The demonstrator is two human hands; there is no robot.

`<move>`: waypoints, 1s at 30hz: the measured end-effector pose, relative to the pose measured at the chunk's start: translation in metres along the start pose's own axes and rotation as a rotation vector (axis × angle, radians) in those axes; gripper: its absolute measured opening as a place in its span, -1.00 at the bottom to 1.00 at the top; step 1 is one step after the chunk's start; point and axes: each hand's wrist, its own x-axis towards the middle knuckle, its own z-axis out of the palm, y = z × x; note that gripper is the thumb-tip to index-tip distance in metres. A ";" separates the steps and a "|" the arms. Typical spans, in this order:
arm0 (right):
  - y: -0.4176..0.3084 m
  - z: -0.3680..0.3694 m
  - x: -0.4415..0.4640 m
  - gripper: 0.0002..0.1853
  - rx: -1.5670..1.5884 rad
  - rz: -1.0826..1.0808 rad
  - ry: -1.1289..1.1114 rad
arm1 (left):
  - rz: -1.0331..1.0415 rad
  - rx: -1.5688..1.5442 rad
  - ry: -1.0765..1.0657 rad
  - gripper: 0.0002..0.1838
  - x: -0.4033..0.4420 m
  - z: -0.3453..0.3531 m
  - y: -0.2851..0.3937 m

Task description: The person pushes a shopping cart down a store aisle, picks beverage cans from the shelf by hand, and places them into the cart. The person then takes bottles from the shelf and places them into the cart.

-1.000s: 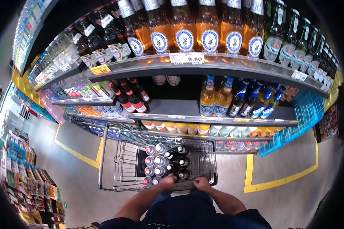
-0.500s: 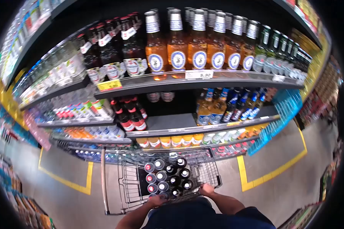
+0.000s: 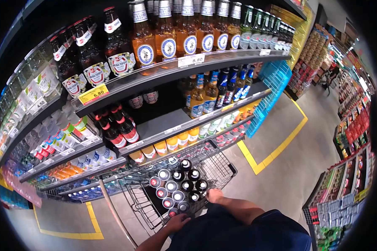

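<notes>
A wire shopping cart point(image 3: 218, 161) stands in front of the shelves, with its handle bar at the left. Inside it are several upright dark bottles point(image 3: 187, 186) and several silver-topped cans point(image 3: 171, 186). My right hand point(image 3: 214, 195) is closed round the cart's near rim, beside the dark bottles. Lower and further left, my left hand point(image 3: 179, 221) lies along the near side of the cart by the closest cans. Its fingertips are partly hidden, so their grip cannot be made out.
Beer shelves point(image 3: 155, 71) curve across the view, holding amber bottles point(image 3: 167, 46) and dark bottles point(image 3: 113, 46). A blue wire rack point(image 3: 270, 96) hangs at the shelf end. Yellow floor tape point(image 3: 276, 154) and a stocked display point(image 3: 343, 184) are on the right.
The view has turned, so the shelves and cart appear tilted and more of the right aisle shows. Both hands remain at the cart's near side, and the right one has moved nearer the dark bottles.
</notes>
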 end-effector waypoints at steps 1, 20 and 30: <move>-0.005 -0.007 -0.006 -0.73 0.018 -0.037 -0.004 | 0.018 0.004 0.025 -0.34 0.001 0.002 0.001; 0.031 -0.003 0.007 -0.66 0.228 -0.243 -0.030 | -0.222 0.150 0.150 -0.42 -0.006 0.015 0.017; 0.079 -0.049 0.002 -0.38 -0.040 -0.382 0.030 | -0.451 0.444 0.144 -0.35 -0.003 0.039 0.026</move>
